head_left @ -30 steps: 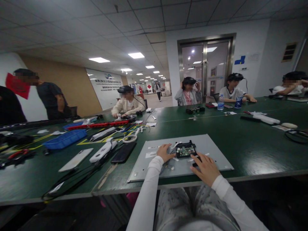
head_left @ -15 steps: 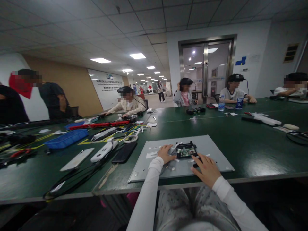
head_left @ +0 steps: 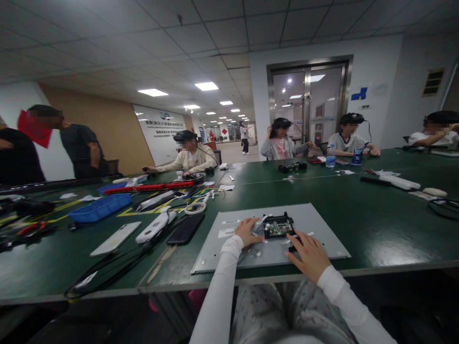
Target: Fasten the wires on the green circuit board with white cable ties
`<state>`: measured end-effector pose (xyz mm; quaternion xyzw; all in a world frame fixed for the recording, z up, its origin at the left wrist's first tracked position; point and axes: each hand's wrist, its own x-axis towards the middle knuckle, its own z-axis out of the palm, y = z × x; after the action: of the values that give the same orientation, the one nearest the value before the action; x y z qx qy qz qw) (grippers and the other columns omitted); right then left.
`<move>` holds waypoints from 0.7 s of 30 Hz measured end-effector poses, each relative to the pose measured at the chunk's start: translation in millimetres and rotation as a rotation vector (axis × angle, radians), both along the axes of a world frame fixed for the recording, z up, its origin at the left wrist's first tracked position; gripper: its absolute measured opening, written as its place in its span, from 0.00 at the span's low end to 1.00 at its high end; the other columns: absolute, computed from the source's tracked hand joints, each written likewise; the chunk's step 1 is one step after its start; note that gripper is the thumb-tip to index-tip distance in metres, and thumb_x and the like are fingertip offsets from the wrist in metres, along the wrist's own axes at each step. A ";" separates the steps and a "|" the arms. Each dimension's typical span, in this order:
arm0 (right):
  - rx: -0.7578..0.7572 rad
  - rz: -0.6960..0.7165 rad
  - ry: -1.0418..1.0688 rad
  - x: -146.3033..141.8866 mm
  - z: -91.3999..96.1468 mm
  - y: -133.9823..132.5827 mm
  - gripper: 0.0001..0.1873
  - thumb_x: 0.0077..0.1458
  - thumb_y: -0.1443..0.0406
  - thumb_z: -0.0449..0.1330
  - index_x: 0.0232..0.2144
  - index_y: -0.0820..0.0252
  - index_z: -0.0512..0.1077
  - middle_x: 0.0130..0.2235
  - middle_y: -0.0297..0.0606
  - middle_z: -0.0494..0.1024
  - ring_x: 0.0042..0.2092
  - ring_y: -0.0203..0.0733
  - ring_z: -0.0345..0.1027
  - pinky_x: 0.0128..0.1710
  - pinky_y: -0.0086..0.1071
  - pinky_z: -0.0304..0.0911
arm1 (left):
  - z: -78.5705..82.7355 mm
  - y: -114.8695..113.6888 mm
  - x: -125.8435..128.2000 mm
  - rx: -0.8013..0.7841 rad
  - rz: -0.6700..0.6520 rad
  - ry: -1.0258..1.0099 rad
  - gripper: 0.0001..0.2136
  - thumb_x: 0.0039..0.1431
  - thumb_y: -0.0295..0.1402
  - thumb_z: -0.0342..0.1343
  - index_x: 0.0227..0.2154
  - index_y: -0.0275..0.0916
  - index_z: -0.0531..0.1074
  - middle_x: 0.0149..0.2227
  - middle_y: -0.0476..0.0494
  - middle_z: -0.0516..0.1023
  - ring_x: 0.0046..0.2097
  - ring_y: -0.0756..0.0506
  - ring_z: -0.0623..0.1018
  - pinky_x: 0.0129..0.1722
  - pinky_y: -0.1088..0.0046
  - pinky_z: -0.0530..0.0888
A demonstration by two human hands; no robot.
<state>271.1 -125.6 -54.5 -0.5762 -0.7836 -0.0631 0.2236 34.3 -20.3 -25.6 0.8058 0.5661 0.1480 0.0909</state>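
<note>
A grey metal panel (head_left: 229, 255) lies flat on the green table in front of me. On it sits a green circuit board (head_left: 278, 228) in a black frame (head_left: 286, 216). My left hand (head_left: 247, 232) rests at the frame's left side, thumb and fingers apart around some grey cable (head_left: 256, 228). Spread fingers of my right hand (head_left: 309, 254) reach the frame's lower right corner. A small black part (head_left: 294, 244) shows partly beneath them; whether they touch it I cannot tell. White tabs and labels are stuck on the panel.
Left of the panel lie a black phone (head_left: 185, 228), a white phone (head_left: 115, 238), a white handheld device (head_left: 156, 226) with cables and a blue tray (head_left: 100, 208). Two bottles (head_left: 330, 155) stand across the table (head_left: 387, 200), where several people sit.
My left hand's fingers have shifted slightly around the cable. My right hand stays nearly in place. Across the table, a person's hand has come up to the side.
</note>
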 end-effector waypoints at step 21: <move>0.009 0.002 0.005 0.9 2.9 -2.4 0.25 0.52 0.51 0.40 0.47 0.53 0.62 0.51 0.43 0.60 0.51 0.45 0.52 0.47 0.40 0.49 | -10.4 11.5 -4.9 0.002 -0.026 -0.095 0.29 0.40 0.35 0.58 0.49 0.44 0.60 0.50 0.44 0.62 0.51 0.42 0.62 0.50 0.66 0.59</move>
<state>271.9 -128.0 -51.6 -0.5745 -0.7833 -0.0651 0.2282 29.5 -8.8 -36.1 0.8053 0.5505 0.1855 0.1187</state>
